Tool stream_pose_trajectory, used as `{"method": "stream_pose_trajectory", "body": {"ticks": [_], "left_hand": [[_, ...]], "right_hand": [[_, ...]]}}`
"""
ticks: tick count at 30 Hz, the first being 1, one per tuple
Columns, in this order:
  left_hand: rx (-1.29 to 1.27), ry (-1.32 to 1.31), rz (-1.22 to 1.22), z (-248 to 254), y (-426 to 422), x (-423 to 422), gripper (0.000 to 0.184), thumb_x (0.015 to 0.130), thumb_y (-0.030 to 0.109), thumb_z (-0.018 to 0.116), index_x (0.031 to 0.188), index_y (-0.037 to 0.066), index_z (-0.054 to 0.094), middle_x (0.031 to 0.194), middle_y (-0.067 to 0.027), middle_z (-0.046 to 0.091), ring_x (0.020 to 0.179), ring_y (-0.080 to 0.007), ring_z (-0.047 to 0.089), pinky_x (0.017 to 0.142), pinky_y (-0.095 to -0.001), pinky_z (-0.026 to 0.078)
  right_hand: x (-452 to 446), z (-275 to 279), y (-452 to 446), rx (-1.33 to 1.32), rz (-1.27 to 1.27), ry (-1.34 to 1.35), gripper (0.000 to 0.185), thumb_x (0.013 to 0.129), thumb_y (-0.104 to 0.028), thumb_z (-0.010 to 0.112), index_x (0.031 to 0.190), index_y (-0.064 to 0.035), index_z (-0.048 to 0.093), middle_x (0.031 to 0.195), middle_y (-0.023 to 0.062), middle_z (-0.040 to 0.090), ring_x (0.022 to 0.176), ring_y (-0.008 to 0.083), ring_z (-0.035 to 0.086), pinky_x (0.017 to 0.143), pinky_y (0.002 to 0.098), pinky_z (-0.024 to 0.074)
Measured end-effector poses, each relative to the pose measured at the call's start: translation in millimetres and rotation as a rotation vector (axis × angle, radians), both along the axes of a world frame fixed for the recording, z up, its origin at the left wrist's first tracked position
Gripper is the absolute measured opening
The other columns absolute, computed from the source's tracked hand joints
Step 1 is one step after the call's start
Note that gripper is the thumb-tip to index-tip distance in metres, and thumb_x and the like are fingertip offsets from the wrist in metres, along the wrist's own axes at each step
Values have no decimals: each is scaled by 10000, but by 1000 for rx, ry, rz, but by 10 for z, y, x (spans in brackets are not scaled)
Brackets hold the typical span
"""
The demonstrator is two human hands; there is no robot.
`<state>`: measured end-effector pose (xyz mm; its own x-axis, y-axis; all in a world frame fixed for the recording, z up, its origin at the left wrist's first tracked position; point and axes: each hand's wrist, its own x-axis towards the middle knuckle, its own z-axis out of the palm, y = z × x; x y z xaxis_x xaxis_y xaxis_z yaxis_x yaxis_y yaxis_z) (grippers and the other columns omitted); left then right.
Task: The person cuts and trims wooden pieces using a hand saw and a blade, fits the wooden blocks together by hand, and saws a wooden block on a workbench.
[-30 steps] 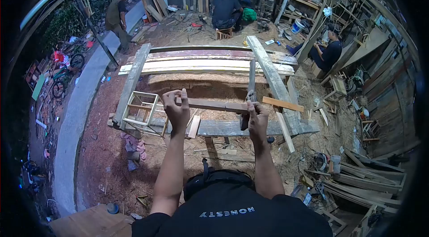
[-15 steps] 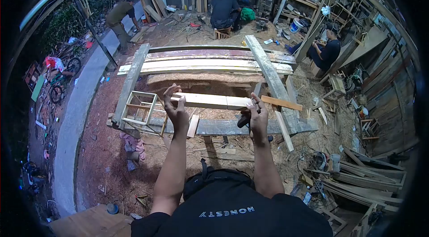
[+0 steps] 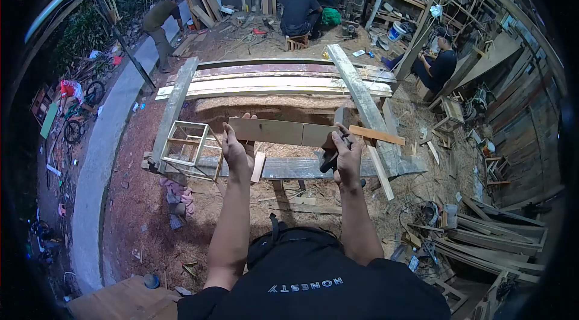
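Between my hands a short wooden board (image 3: 271, 130) is held up level, its broad face towards me. A thin dark line crosses it right of the middle; whether a mark or a joint, I cannot tell. My left hand (image 3: 237, 150) grips the left end, thumb in front. At the right end, my right hand (image 3: 348, 154) is closed around the board. A dark-handled tool (image 3: 329, 161) with a flat grey part is also in that hand; its kind is unclear. Below the board runs the near beam (image 3: 301, 168) of a timber workbench frame.
A small wooden frame (image 3: 187, 145) stands on the bench's left side. Long planks (image 3: 271, 87) lie across the far side. An orange-brown strip (image 3: 379, 135) rests at right. Several people work beyond, one person (image 3: 298, 9) seated. Stacked timber (image 3: 494, 241) lies lower right.
The board has been turned about its length, so its broad, shaded face now shows instead of the bright narrow one. My left fingers have shifted around its end.
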<state>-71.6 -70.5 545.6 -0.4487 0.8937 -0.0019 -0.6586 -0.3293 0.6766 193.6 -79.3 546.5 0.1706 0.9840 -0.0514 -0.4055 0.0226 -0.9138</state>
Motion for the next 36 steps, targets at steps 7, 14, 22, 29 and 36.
{"method": "stream_pose_trajectory", "body": {"ticks": [7,14,22,29,36], "left_hand": [[-291,21,-33,-103,-20,-75,381,1088,425,485,1243,84,556,1105,-105,677,1045,-253,677,926,-447,580],[-114,39,-95,-200,14,-168,394,1084,410,503,1175,34,575,1063,-93,672,931,-228,702,864,-399,624],[-180,-33,-70,-18,-59,-26,349,1090,423,484,1180,103,593,1072,-67,680,999,-219,675,891,-420,564],[-290,81,-183,129,-161,-43,426,1073,487,493,1208,94,587,1110,-92,671,1010,-249,657,904,-494,522],[-349,217,-251,274,-175,-83,478,1072,481,491,1291,61,560,1160,-136,654,1074,-279,670,902,-496,592]], "right_hand": [[-8,118,-20,63,-87,174,286,1023,-75,635,1302,-10,637,1031,30,661,894,102,628,806,253,529],[82,17,-62,75,-8,255,280,1025,-60,624,1302,-36,651,1035,25,669,856,104,630,754,265,543],[65,42,-51,56,-31,197,290,1028,-62,621,1317,-54,639,1030,24,665,893,99,625,777,258,540],[36,156,-65,123,-47,191,258,1037,-47,597,1293,-48,631,1078,36,653,909,104,614,778,249,527],[78,83,54,234,-107,-31,260,1044,-47,584,1302,-56,618,1088,46,662,904,86,601,746,242,509]]}}
